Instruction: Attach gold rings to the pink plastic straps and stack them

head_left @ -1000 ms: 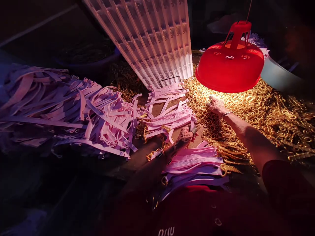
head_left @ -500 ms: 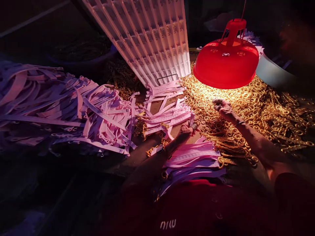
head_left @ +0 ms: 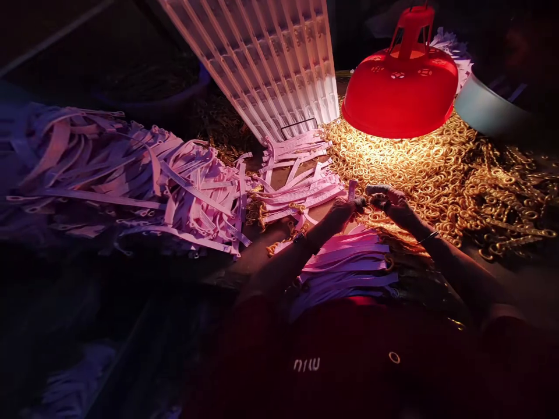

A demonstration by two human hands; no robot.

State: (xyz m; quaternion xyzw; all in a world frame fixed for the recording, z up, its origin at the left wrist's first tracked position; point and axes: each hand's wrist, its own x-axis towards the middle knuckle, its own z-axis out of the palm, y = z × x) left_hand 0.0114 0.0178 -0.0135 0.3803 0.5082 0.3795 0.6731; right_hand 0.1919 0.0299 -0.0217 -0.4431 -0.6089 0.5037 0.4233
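Under the lamp my two hands are close together, fingertips almost meeting. My left hand (head_left: 343,213) is closed round a pink strap (head_left: 351,190), whose end sticks up above the fingers. Opposite it, my right hand (head_left: 393,206) is pinched, with dark coverings on some fingertips; whatever lies between them is too small to make out. Behind both hands spreads a heap of gold-coloured rings (head_left: 406,160). Below them lies a stack of pink straps (head_left: 349,256), some with gold pieces at their ends. More flat pink straps (head_left: 305,189) lie left of my left hand.
A red lamp (head_left: 399,96) hangs low over the ring heap. A ribbed pale panel (head_left: 271,70) slants down behind the straps. At left is a large tangled pile of pink straps (head_left: 131,169). A pale blue tub (head_left: 489,107) stands at the back right.
My left hand has moved up and right with the strap. My right hand has come down and left from the ring heap to meet it. The view has shifted slightly.
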